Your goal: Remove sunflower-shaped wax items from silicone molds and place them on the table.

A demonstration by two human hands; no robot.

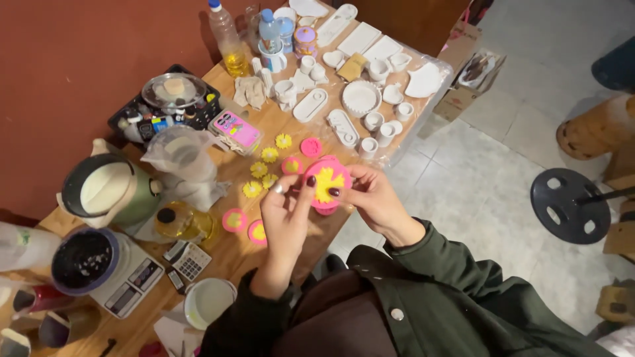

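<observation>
Two hands grasping one round pink mould with a yellow flower inside [326, 183], left hand [286, 215] and right hand [375, 198], above the near edge of the wooden table [231, 254]. Could slip and fall to the floor if bent too hard.

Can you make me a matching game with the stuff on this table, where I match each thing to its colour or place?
Things:
1. Round mould
2. Loose flowers
3. Plastic bottle
4. Calculator

Colour or place:
a. lying beside the scale
b. pink with a yellow flower, held in both hands
c. yellow, lying on the wooden table
d. holds yellow liquid, at the far end

Pairs: 1-b, 2-c, 3-d, 4-a
</observation>
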